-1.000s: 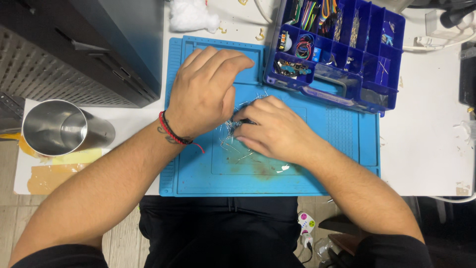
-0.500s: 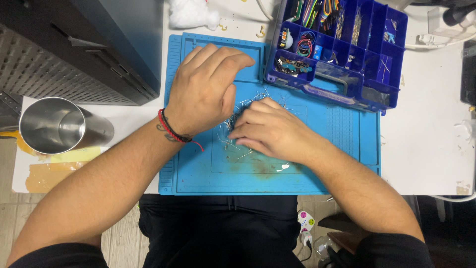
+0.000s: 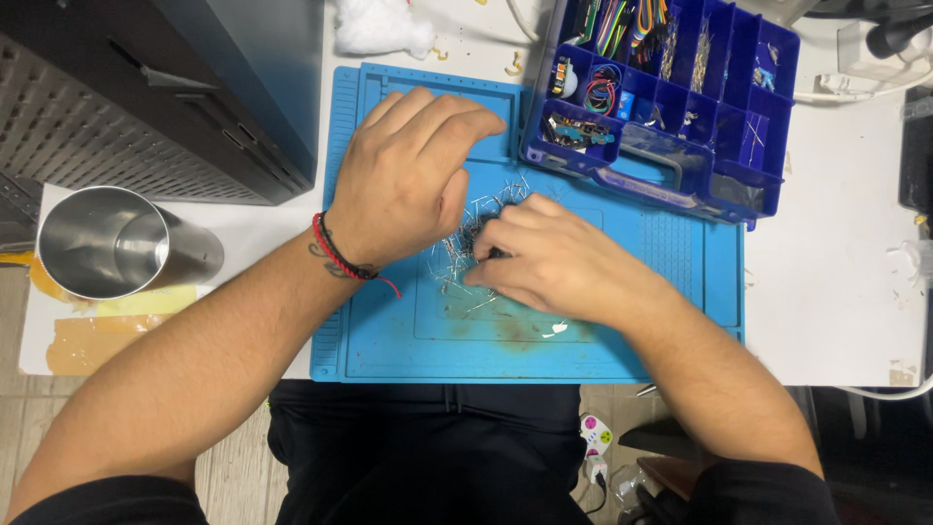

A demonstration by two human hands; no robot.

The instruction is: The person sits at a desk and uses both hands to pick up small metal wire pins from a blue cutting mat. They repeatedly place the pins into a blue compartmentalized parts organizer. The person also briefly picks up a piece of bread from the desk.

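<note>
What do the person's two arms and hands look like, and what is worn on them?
Both forearms are bare. The left hand has a thin red and dark cord bracelet around the wrist, with a loose red end, and a small dark marking beside it. The right hand wears nothing: no ring, watch or glove. Dark sleeves show only near the elbows, at the bottom edge.

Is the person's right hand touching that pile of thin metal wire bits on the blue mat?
Touching: the head view shows the right hand pressed onto the pile of thin metal wire bits.
</note>
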